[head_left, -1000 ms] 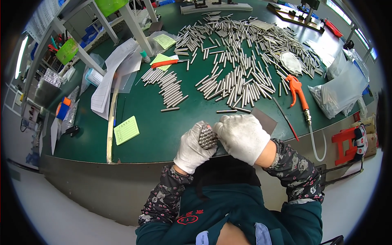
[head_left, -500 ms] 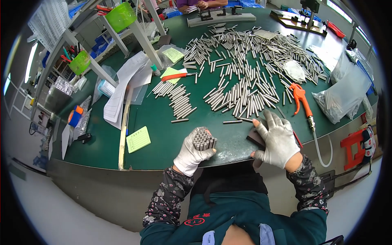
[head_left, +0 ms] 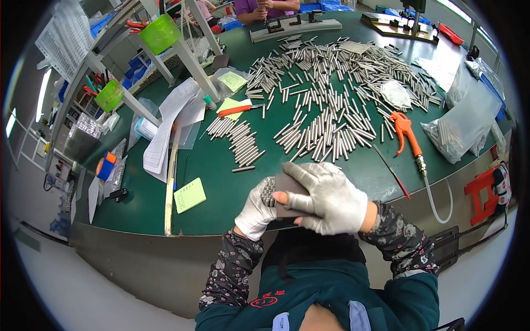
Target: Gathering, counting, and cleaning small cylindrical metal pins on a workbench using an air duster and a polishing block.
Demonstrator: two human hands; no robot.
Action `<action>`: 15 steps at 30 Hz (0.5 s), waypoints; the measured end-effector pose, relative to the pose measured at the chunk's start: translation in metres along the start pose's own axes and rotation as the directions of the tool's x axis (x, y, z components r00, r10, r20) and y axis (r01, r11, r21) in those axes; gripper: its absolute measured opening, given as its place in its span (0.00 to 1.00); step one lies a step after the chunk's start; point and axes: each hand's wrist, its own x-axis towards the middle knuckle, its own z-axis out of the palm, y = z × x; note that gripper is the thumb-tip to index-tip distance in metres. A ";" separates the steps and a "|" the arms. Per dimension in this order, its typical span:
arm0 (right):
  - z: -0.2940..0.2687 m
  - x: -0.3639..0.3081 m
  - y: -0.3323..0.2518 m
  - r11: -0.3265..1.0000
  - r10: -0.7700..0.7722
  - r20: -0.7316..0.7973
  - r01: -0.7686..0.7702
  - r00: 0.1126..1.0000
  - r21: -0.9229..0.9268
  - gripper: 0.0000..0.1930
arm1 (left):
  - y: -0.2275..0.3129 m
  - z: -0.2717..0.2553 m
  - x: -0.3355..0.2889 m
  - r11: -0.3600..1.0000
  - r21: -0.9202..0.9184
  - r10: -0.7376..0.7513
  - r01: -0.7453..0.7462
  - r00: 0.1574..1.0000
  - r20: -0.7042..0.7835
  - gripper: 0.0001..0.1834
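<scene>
My gloved left hand [head_left: 254,212] is closed around an upright bundle of short metal pins [head_left: 268,192], their ends packed together. My gloved right hand [head_left: 337,198] grips a flat dark grey-brown block [head_left: 288,186] and holds it against or just beside the bundle's right side; whether they touch cannot be made out. The block and fingers hide part of the bundle. Beyond the hands, a large heap of loose metal pins [head_left: 326,129] spreads over the green table [head_left: 221,193]. A smaller row of pins [head_left: 245,148] lies to its left.
An orange air gun [head_left: 406,132] with a clear hose and a thin red-handled file [head_left: 398,181] lie at right, near plastic bags [head_left: 466,124]. At left are a yellow notepad [head_left: 190,195], papers [head_left: 165,138] and an orange-handled knife [head_left: 234,111]. A person in purple [head_left: 265,11] works opposite.
My right hand has picked up the dark block from the table at right and brought it left to the pin bundle. My left hand stays closed on the pins.
</scene>
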 end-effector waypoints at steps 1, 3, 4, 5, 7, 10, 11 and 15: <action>0.002 0.003 0.012 1.000 -0.016 0.007 0.016 1.000 -0.002 0.30 | -0.002 -0.005 0.000 1.000 -0.002 -0.002 0.002 1.000 0.003 0.27; -0.010 0.008 0.029 0.943 0.289 -0.025 -0.289 0.957 -0.167 0.29 | -0.007 -0.017 -0.001 0.971 -0.067 -0.224 0.228 0.972 0.069 0.29; -0.009 0.004 0.031 0.955 0.243 -0.093 -0.255 0.966 -0.151 0.28 | -0.008 -0.017 -0.003 0.965 -0.036 -0.258 0.260 0.965 0.051 0.29; -0.009 0.004 0.030 0.968 0.190 -0.158 -0.212 0.969 -0.136 0.27 | -0.008 -0.016 -0.003 0.965 -0.042 -0.258 0.260 0.965 0.046 0.29; -0.007 0.009 0.012 1.000 -0.004 -0.079 0.003 0.997 -0.005 0.26 | -0.005 -0.011 -0.002 0.991 -0.102 -0.078 0.082 0.996 0.043 0.28; -0.002 0.010 0.011 0.995 0.092 -0.007 -0.092 0.996 -0.045 0.25 | -0.007 -0.012 -0.006 0.997 0.012 -0.074 0.074 0.997 0.035 0.29; -0.004 0.011 0.022 0.961 0.246 -0.054 -0.251 0.968 -0.113 0.25 | -0.012 -0.015 -0.006 0.987 -0.085 -0.137 0.139 0.990 0.034 0.30; -0.008 0.005 0.009 0.998 0.045 -0.082 -0.048 0.996 -0.033 0.26 | -0.008 -0.002 -0.003 0.991 -0.120 -0.060 0.060 0.998 0.009 0.29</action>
